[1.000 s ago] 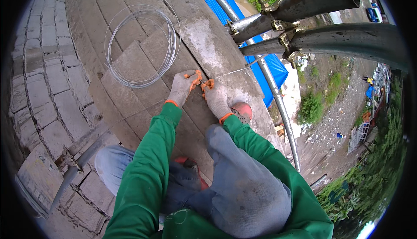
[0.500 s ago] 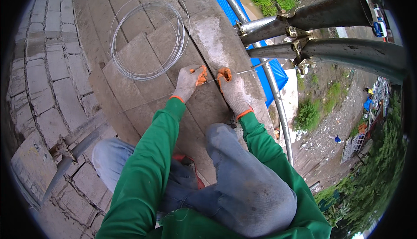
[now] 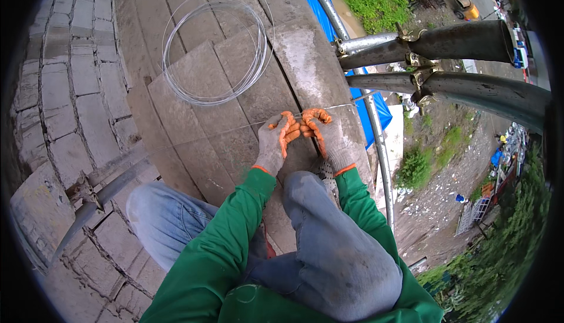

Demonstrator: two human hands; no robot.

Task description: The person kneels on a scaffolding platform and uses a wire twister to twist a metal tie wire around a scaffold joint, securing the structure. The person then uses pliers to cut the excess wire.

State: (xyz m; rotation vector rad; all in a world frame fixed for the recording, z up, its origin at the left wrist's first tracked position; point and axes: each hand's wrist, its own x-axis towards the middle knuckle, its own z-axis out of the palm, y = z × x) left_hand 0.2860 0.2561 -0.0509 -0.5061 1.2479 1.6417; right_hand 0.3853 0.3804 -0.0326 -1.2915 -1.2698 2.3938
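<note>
My left hand [image 3: 275,142] and my right hand [image 3: 329,138] wear grey knit gloves with orange-coated fingers. They meet over the planks, their fingertips almost touching. Both are closed on a thin metal wire [image 3: 338,107], which runs from the left across the planks, through my fingers and on toward the scaffold on the right. The exact grip point is hidden by the glove fingers. Beyond my left hand a loose coil of silvery wire [image 3: 205,102] lies flat on the boards.
I crouch on worn scaffold planks [image 3: 194,132]. A brick wall [image 3: 61,103] stands to the left. On the right, steel scaffold pipes [image 3: 464,41] joined by clamps [image 3: 418,79] and a blue tarp [image 3: 382,111] border the edge. Ground with rubble and plants [image 3: 414,167] lies far below.
My hands have come together, the left moving right toward the other. The fingers now bunch tightly around the wire. The view has shifted slightly, while the coil stays on the planks.
</note>
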